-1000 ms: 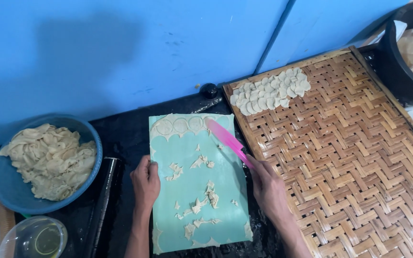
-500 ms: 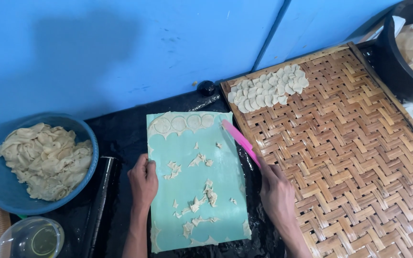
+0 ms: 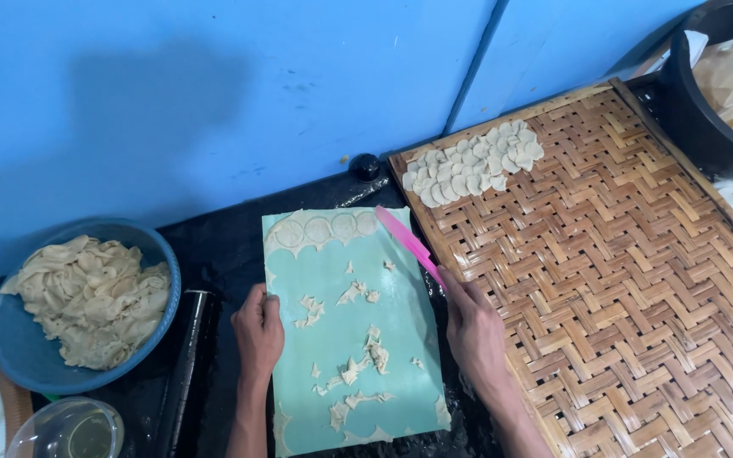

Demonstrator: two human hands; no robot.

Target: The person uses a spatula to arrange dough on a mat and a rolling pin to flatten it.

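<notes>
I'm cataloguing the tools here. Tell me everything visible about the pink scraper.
The pink scraper is a thin, flat, plastic-looking blade, long and narrow with a rounded far tip. It lies slanted over the right edge of the mint-green mat, tip pointing toward the dough rounds at the mat's top. The right hand holds its near end, so any handle is hidden. It sits beside the woven tray.

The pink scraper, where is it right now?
In the head view, the pink scraper is held in the right hand, slanting over the right edge of the teal mat, beside the woven tray.
</notes>
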